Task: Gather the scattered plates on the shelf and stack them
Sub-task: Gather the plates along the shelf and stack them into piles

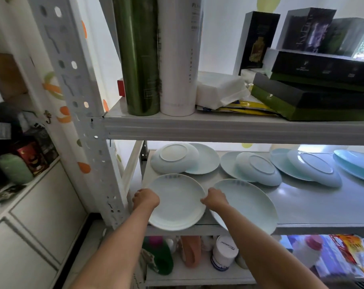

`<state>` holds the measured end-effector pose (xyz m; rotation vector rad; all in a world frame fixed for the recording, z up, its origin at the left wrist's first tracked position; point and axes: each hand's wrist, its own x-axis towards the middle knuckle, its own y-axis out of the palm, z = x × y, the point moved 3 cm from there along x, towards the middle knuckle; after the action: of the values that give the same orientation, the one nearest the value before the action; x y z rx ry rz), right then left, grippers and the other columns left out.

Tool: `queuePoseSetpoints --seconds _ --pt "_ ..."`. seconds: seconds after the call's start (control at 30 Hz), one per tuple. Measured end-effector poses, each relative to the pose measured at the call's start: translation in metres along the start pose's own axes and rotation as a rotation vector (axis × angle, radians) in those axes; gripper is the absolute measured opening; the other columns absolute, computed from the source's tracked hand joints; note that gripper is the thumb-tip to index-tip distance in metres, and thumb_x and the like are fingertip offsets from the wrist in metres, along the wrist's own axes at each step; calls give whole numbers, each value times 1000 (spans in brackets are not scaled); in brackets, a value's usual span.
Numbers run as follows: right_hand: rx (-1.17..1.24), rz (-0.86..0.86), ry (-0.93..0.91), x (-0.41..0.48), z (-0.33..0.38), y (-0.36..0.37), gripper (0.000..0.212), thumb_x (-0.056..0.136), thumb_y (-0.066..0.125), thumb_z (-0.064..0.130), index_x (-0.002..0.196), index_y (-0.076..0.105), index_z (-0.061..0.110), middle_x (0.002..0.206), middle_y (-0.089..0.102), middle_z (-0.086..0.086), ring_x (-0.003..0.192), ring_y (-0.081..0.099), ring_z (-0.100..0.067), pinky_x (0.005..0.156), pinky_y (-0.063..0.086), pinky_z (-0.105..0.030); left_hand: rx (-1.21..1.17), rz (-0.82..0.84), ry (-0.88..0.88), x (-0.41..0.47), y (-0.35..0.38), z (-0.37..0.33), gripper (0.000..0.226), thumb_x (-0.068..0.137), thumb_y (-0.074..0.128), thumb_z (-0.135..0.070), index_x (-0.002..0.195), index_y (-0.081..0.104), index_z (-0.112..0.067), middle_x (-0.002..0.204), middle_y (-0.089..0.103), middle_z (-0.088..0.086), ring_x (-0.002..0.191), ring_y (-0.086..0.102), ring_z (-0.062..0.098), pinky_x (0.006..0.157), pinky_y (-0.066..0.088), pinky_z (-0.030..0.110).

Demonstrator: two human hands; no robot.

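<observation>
2 hands grasping | left hand [146, 198] + right hand [215, 198]: front plate [177, 207] rims

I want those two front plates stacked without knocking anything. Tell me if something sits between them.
Nothing visible does. The left hand and right hand grip opposite edges of the front left plate, and the front right plate lies directly beside it on the shelf, rims nearly meeting. The other plates sit further back.

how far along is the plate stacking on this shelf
Barely started: no finished stack shows. Left hand and right hand grip the front-left plate. Left to gather: the front-right plate and overlapping plates behind, some upside down.
</observation>
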<state>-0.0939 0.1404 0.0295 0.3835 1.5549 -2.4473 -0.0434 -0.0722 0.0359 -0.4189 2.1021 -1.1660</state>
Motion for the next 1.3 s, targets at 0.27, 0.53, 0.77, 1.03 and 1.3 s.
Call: queuePoseSetpoints --seconds 0.27,0.53,0.77,1.03,1.3 --pt "195 33 102 9 2 3 47 79 66 13 124 54 3 128 55 -17 117 56 -32 98 50 -40 -86 -40 -6 -7 -17 8 40 98 43 -7 136 44 4 140 46 19 126 50 34 99 45 35" --pt "165 69 131 8 4 10 59 87 63 26 140 43 10 144 28 -16 132 37 -33 113 31 -35 -317 -95 -8 -17 -28 -9 39 99 37 -6 137 41 0 145 39 17 128 46 34 103 41 38" --pt "278 75 140 7 2 8 56 88 62 31 137 48 9 143 30 -17 129 42 -33 113 32 -35 -449 -181 -38 -7 -32 4 41 97 33 -5 137 42 1 139 50 19 127 49 37 104 42 43" --pt "469 37 120 8 -11 -24 15 84 55 10 97 57 4 88 55 -15 71 51 -25 58 43 -25 -594 -175 11 -26 -30 -26 42 98 32 -3 139 41 2 142 46 19 132 44 35 107 38 39" --pt "437 -119 199 -1 -104 -84 24 82 62 6 104 60 -2 88 55 -17 72 50 -26 52 39 -26 -669 20 164 -47 26 -100 39 94 40 -1 132 48 3 135 52 24 123 53 38 103 45 44"
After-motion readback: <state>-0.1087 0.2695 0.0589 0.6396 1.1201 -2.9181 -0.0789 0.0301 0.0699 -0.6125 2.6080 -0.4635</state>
